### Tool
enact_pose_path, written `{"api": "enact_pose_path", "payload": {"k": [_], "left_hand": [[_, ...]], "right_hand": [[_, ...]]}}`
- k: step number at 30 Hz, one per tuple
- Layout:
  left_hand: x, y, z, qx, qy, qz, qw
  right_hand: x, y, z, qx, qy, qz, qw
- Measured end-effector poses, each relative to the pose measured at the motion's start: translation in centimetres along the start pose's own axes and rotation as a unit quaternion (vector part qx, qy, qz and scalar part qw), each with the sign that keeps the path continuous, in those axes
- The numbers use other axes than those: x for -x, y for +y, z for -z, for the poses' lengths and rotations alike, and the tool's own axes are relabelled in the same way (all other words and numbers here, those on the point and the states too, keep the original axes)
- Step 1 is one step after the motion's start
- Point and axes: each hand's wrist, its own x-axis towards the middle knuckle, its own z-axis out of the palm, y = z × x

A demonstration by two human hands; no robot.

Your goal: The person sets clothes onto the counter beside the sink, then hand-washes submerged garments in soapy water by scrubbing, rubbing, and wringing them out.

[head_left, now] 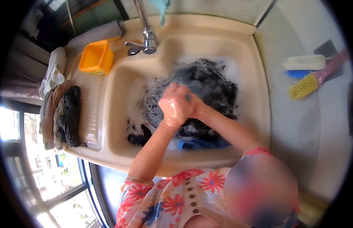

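Observation:
My left hand (174, 103) is closed, wet and slightly blurred, pressed against my right hand (195, 106) over the middle of the sink. A small dark patch shows between them, possibly cloth, but I cannot make out what it is. The right hand's fingers are mostly hidden behind the left. Under and around both hands, dark clothes (210, 85) soak in sudsy water in the beige sink (262, 95). A blue cloth (201, 144) lies at the basin's near side, and a small dark cloth piece (137, 137) is at its left.
A chrome faucet (149, 40) stands at the back. On the left drainboard (89, 114) are a yellow tub (96, 57), folded dark and brown clothes (70, 116) and a white cloth (54, 70). A yellow-bristled brush (305, 86) and a white-and-blue brush (305, 64) lie at the right.

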Motion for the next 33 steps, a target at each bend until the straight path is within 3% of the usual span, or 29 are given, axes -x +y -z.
{"api": "enact_pose_path", "payload": {"k": [1, 2, 4, 5, 6, 8, 11, 12, 13, 15, 16, 17, 18, 19, 21, 22, 23, 24, 26, 27, 29, 31, 33], "left_hand": [[0.0, 0.6, 0.1, -0.007, 0.004, -0.038, 0.999], [0.0, 1.3, 0.8, 0.027, -0.022, -0.081, 0.996], [0.9, 1.7, 0.0, 0.032, -0.041, -0.139, 0.989], [1.3, 2.3, 0.2, 0.040, -0.076, -0.131, 0.988], [1.6, 2.6, 0.2, 0.011, -0.102, -0.159, 0.982], [2.5, 2.2, -1.1, 0.000, -0.107, -0.202, 0.974], [1.2, -0.6, 1.1, 0.116, -0.042, -0.142, 0.982], [0.9, -2.0, 2.5, 0.073, -0.058, -0.057, 0.994], [0.1, -3.8, 4.4, 0.074, -0.031, -0.019, 0.997], [-0.9, -7.3, 8.6, 0.080, 0.069, 0.056, 0.993], [-1.0, -7.7, 11.8, 0.251, 0.038, 0.285, 0.924], [-1.5, -8.7, 14.5, 0.093, 0.131, 0.171, 0.972], [-1.4, -11.2, 17.3, -0.075, 0.169, 0.093, 0.978], [-0.9, -13.2, 19.5, -0.004, 0.248, 0.118, 0.962], [0.9, -17.4, 22.8, -0.004, 0.357, 0.145, 0.923], [2.2, -19.4, 23.9, -0.106, 0.332, 0.174, 0.921], [3.9, -21.7, 24.7, -0.207, 0.303, 0.201, 0.908], [5.4, -23.6, 25.1, -0.305, 0.271, 0.224, 0.885], [7.9, -26.5, 24.8, -0.411, 0.214, 0.167, 0.870], [7.9, -26.1, 24.5, -0.461, 0.184, 0.139, 0.857], [7.5, -25.4, 24.6, -0.442, 0.148, 0.229, 0.855], [5.8, -22.1, 24.6, -0.447, 0.120, 0.280, 0.841], [4.4, -20.3, 24.3, -0.455, 0.169, 0.154, 0.861]], "right_hand": [[-0.5, 0.3, 0.7, 0.146, -0.066, 0.066, 0.985], [-1.2, 2.3, 0.5, 0.059, -0.126, 0.160, 0.977], [-1.6, 4.9, -2.9, -0.148, -0.303, 0.298, 0.893], [-0.9, 3.5, -0.2, 0.022, -0.285, 0.202, 0.937], [-0.5, 1.8, 2.8, 0.196, -0.259, 0.103, 0.940], [-1.6, 1.0, 3.4, 0.373, -0.237, 0.037, 0.896], [-2.8, 0.4, 1.8, 0.390, -0.252, 0.137, 0.875], [-2.8, -0.7, 0.8, 0.276, -0.208, -0.052, 0.937], [-2.7, -1.9, -0.2, 0.141, -0.104, -0.217, 0.960], [-2.6, -3.2, -3.2, 0.242, -0.054, -0.170, 0.954], [-3.3, -3.9, -3.2, 0.312, -0.050, -0.136, 0.939], [-4.5, -4.5, -2.0, 0.383, -0.022, -0.097, 0.918], [-6.2, -4.6, -0.2, 0.451, 0.004, -0.059, 0.890], [-7.5, -4.2, 1.5, 0.517, 0.029, -0.023, 0.855], [-9.1, -2.7, 3.9, 0.647, 0.080, 0.113, 0.750], [-9.8, -1.8, 4.9, 0.701, 0.103, 0.179, 0.683], [-10.0, 0.1, 5.1, 0.737, 0.131, 0.171, 0.640], [-10.1, 1.2, 4.0, 0.754, 0.136, 0.059, 0.640], [-9.7, 2.5, 2.9, 0.781, 0.075, -0.057, 0.618], [-9.6, 3.0, 2.6, 0.786, 0.052, -0.066, 0.613], [-9.2, 3.8, 2.3, 0.794, 0.004, -0.086, 0.602], [-9.1, 3.5, 4.0, 0.745, 0.031, 0.028, 0.666], [-8.6, 3.0, 6.9, 0.711, 0.065, 0.099, 0.694]]}}
